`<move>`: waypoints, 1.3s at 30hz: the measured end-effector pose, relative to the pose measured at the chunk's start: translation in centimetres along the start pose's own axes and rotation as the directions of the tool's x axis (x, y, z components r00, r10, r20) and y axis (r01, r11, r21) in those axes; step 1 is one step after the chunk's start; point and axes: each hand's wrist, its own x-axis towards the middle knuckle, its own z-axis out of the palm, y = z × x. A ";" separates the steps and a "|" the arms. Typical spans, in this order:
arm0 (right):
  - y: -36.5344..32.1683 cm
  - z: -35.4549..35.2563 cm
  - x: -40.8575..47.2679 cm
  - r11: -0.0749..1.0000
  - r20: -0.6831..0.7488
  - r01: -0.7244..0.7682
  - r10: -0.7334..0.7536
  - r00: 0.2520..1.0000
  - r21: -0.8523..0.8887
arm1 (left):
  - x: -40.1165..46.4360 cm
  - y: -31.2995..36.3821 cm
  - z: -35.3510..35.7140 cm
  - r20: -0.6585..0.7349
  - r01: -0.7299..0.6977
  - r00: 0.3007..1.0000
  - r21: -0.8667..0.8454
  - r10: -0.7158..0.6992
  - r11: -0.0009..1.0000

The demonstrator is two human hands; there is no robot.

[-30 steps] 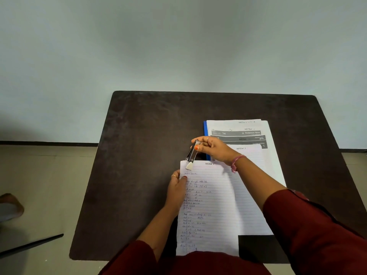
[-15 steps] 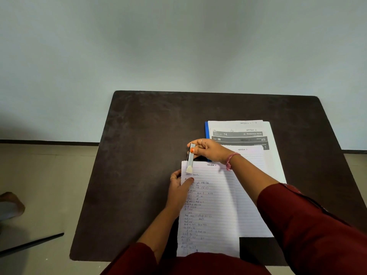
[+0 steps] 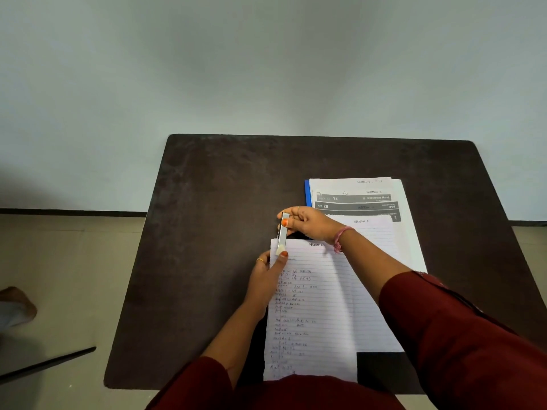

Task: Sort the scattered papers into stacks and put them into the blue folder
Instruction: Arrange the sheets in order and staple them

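Right of the frame's middle, on the dark table (image 3: 207,232), lie two paper piles: one lined stack (image 3: 319,306) nearest the viewer, one printed stack (image 3: 370,196) above it on the blue folder (image 3: 307,193), only its left edge showing. One stapler (image 3: 282,233) sits at the lined stack's top left corner, gripped by the right hand (image 3: 307,224). Fingers of the left hand (image 3: 268,279) pinch the stack's left edge. Bare tabletop spreads left and toward the far edge.

A dark brown table (image 3: 213,232) carries a blue folder (image 3: 307,193) and lined papers (image 3: 319,306).
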 end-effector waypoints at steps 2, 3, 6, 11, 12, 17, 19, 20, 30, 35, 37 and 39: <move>0.0 0.1 0.0 1.000 0.014 0.002 -0.002 1.000 0.007 | 0.1 -0.1 -0.2 -0.005 0.027 1.000 -0.027 -0.027 0.999; -0.1 0.2 -0.1 1.000 0.017 0.002 -0.002 1.000 0.006 | 0.2 -0.2 -0.3 -0.002 0.043 0.999 -0.040 -0.043 0.998; -0.2 0.0 -0.3 1.000 0.033 -0.028 0.028 0.999 0.009 | 0.4 -0.3 -0.4 0.022 0.090 0.996 -0.070 -0.088 0.993; -0.4 0.2 -0.4 0.967 0.101 -0.088 0.115 0.988 -0.238 | 0.4 0.2 -0.1 0.036 0.128 0.992 -0.140 -0.124 0.982; -0.6 0.3 -0.4 0.959 0.122 -0.086 0.123 0.985 -0.269 | 0.3 0.3 -0.1 0.034 0.132 0.991 -0.139 -0.128 0.982; -0.4 0.6 -0.1 0.947 0.178 -0.068 0.129 0.976 -0.313 | 0.3 0.6 -0.1 0.032 0.163 0.987 -0.136 -0.160 0.977; -0.4 0.8 -0.1 0.951 0.189 -0.076 0.137 0.972 -0.301 | 0.5 0.6 -0.2 0.028 0.173 0.985 -0.130 -0.171 0.976; -0.6 0.9 -0.1 0.950 0.195 -0.077 0.141 0.971 -0.302 | 0.5 0.6 -0.2 0.024 0.177 0.984 -0.130 -0.175 0.976; -0.1 1.4 0.3 0.937 0.153 -0.130 0.188 0.970 -0.324 | 1.5 0.6 -0.1 -0.025 0.206 0.978 -0.057 -0.207 0.977; 0.1 1.7 0.6 0.899 0.132 -0.116 0.188 0.973 -0.422 | 1.7 0.5 0.2 -0.072 0.212 0.974 -0.019 -0.213 0.977; 0.3 1.9 0.7 0.883 0.120 -0.104 0.177 0.977 -0.458 | 1.9 0.4 0.3 -0.095 0.215 0.972 -0.002 -0.214 0.977; 0.6 2.0 0.7 0.876 0.112 -0.102 0.174 0.978 -0.471 | 1.9 0.2 0.4 -0.113 0.217 0.970 -0.001 -0.216 0.976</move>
